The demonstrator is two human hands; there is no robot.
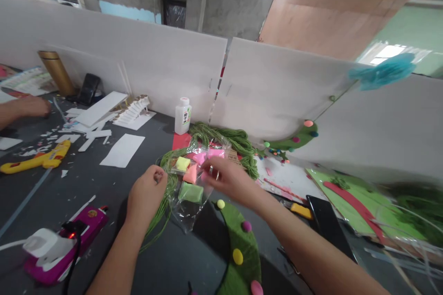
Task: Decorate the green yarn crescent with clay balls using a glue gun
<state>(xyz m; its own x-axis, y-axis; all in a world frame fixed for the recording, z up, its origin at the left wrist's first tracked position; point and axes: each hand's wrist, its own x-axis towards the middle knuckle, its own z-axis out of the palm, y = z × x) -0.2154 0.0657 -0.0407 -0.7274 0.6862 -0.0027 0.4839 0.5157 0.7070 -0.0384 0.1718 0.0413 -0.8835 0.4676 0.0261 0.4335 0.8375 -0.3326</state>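
Observation:
My left hand [147, 193] is closed into a loose fist beside a clear plastic bag [194, 179] of coloured clay pieces in yellow, pink, orange and green. Whether it grips the bag's edge or the green string is hidden. My right hand [228, 177] pinches the bag's right side with thumb and fingers. The bag lies over a bundle of green string [221, 140]. Just below my right wrist sits a green felt piece [242, 244] dotted with yellow and pink balls.
A white bottle [183, 115] stands by the white partition. A magenta glue gun [65, 244] lies at front left, a yellow one [38, 159] farther left. Another person's hand [27, 106] rests at far left. A black phone [327, 226] and green craft boards [363, 198] lie to the right.

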